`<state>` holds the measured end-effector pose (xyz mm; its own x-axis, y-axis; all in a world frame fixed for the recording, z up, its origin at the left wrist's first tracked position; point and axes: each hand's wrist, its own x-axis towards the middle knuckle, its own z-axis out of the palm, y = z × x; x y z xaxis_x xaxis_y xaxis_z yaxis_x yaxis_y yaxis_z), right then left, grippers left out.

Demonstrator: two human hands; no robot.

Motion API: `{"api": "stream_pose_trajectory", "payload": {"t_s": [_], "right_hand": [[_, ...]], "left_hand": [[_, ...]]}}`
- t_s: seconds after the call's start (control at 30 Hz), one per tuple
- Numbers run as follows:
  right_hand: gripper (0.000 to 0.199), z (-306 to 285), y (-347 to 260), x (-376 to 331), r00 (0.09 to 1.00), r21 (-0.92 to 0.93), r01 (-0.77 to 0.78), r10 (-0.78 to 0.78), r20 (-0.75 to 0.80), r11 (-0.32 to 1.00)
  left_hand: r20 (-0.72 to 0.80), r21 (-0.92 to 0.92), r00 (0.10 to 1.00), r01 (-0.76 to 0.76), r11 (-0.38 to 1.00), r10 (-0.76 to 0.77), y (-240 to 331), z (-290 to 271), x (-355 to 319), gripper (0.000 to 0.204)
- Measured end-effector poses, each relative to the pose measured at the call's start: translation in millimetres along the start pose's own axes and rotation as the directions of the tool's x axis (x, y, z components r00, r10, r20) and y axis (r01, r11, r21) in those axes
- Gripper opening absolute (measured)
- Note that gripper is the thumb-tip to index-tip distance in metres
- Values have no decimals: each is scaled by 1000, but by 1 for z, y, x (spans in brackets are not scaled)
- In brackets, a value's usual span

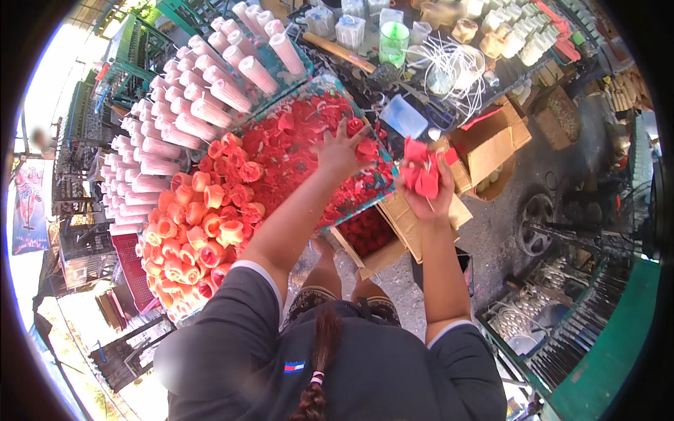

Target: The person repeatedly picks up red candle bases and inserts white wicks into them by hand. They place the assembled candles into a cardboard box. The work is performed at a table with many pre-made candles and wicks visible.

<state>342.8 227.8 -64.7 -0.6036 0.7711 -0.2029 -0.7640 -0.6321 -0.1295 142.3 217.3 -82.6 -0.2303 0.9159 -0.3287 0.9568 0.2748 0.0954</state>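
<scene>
Fingers spread, my left hand (339, 156) is stretched low over a work surface strewn with red scraps (295, 140), its fingertips beside a small red rose-shaped piece (356, 127). I cannot tell whether they touch it. My right hand (430, 202) is raised past the surface's right edge, wrapped round a bunch of soft-looking red petal-like pieces (421, 168). A thin pale strand hangs from the bunch. To the left lies a big heap of orange-red, hollow cup-shaped pieces (203, 231).
Rows of pale pink candles (203, 109) stand beyond the heap. Open cardboard boxes (491, 144) sit at the right, and one box (368, 235) below the surface holds dark red pieces. Farther back are white strands (449, 70), a green cup (394, 42), scissors (439, 116) and a blue-white container (404, 116).
</scene>
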Motion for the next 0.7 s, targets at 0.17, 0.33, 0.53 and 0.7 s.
{"api": "stream_pose_trajectory", "payload": {"t_s": [0.17,0.33,0.53,0.7], "right_hand": [[24,-82,-10,-93,957,10,-67,67,-282,998],[27,-144,4,-168,829,41,-127,129,-544,991],[32,-175,17,-205,733,67,-98,117,-670,993],[34,-185,24,-216,720,92,-94,131,-682,991]], "left_hand": [[-118,-6,992,-55,998,54,-9,16,2,70],[-182,-55,983,-11,998,1,14,17,-29,58],[-409,-77,911,-82,994,44,13,46,-41,48],[-515,10,854,86,996,-68,21,61,-41,50]]}}
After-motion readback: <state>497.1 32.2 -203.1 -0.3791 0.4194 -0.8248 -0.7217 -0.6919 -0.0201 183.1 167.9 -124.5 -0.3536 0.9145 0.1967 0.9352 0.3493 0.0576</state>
